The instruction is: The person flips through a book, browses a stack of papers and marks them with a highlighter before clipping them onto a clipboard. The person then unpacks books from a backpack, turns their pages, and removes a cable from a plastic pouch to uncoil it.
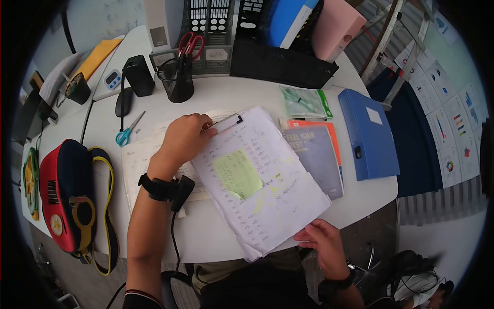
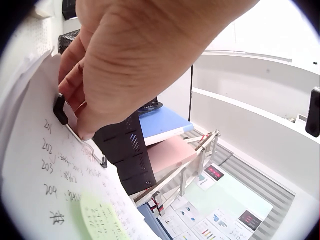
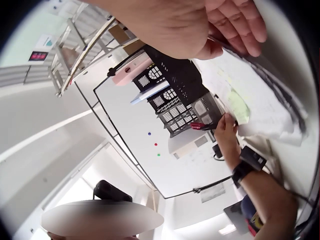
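A clipboard thick with handwritten sheets (image 1: 288,206) lies tilted in front of me in the head view, a green sticky note (image 1: 237,174) on its top page. At its upper edge, my left hand (image 1: 186,138) grips the clip end; in the left wrist view the thumb lies beside the wire clip (image 2: 61,109) and the fingers go behind it. My right hand (image 1: 325,247) holds the lower right corner, thumb along the sheets' edge. In the right wrist view that hand's fingers (image 3: 245,25) extend past the edge. Open printed pages (image 1: 141,162) lie partly under the clipboard.
Right of the clipboard are a grey booklet (image 1: 321,159), a zip bag (image 1: 303,103) and a blue file case (image 1: 368,136). Blue scissors (image 1: 123,136) and a red-and-navy bag (image 1: 67,198) lie left. A pen holder (image 1: 179,85) and file racks (image 1: 283,64) stand behind.
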The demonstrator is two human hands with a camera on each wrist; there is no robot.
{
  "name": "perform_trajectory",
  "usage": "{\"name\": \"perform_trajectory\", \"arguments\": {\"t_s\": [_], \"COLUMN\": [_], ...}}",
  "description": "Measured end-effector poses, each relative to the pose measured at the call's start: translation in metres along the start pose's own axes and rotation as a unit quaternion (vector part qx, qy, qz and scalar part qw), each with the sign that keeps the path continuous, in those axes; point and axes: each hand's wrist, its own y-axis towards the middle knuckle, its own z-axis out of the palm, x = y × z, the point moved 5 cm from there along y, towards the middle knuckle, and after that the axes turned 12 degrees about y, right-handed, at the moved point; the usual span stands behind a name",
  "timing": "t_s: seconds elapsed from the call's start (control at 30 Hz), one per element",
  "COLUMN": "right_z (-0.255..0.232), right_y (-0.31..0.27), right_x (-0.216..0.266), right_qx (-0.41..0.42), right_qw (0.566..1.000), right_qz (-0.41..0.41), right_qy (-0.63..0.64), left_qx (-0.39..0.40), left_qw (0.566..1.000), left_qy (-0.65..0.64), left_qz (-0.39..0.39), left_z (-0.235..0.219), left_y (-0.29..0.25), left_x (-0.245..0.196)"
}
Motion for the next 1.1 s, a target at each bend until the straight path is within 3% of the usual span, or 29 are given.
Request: {"name": "perform_trajectory", "arguments": {"t_s": [0.03,0.17,0.23,0.43,0.57,0.63,0.7,0.77,0.83,0.87,0.93,1.0,1.1], "right_z": [-0.008,-0.01,0.004,0.005,0.012,0.026,0.027,0.023,0.029,0.028,0.016,0.0,-0.036], "right_y": [-0.002,-0.008,-0.006,0.006,0.003,-0.003,0.003,0.002,-0.003,-0.007,-0.008,-0.007,-0.004], "right_x": [-0.001,-0.004,-0.008,-0.023,-0.019,-0.011,-0.017,-0.012,0.001,0.01,0.019,0.03,0.064], "right_qx": [-0.023,-0.02,0.049,0.084,0.091,0.08,0.071,0.056,0.11,0.112,0.1,0.093,0.057], "right_qw": [0.998,0.998,0.999,0.985,0.985,0.972,0.971,0.968,0.954,0.953,0.95,0.948,0.926], "right_qz": [0.004,0.012,0.018,0.068,0.06,0.035,-0.003,-0.045,-0.024,-0.051,-0.081,-0.106,-0.21], "right_qy": [-0.053,-0.057,0.007,0.136,0.13,0.218,0.227,0.238,0.277,0.278,0.284,0.286,0.31], "left_qx": [0.007,0.03,0.052,0.068,0.088,0.046,0.043,0.007,0.026,0.019,0.01,-0.068,-0.11], "left_qw": [1.0,0.999,0.997,0.994,0.979,0.98,0.965,0.971,0.967,0.962,0.956,0.948,0.947], "left_qy": [0.001,-0.011,-0.037,-0.085,-0.171,-0.194,-0.257,-0.24,-0.25,-0.27,-0.291,-0.306,-0.299], "left_qz": [-0.006,-0.011,-0.043,-0.031,-0.061,-0.013,-0.004,-0.02,-0.034,-0.038,-0.039,-0.047,-0.034], "left_z": [-0.001,-0.003,-0.003,0.0,-0.011,-0.024,-0.028,-0.037,-0.047,-0.051,-0.054,-0.061,-0.069], "left_y": [0.0,0.001,0.0,0.001,-0.003,-0.007,-0.007,-0.011,-0.012,-0.013,-0.014,-0.014,-0.014], "left_x": [0.0,-0.002,-0.001,0.007,0.003,-0.006,-0.01,-0.013,-0.019,-0.024,-0.028,-0.018,-0.005]}}
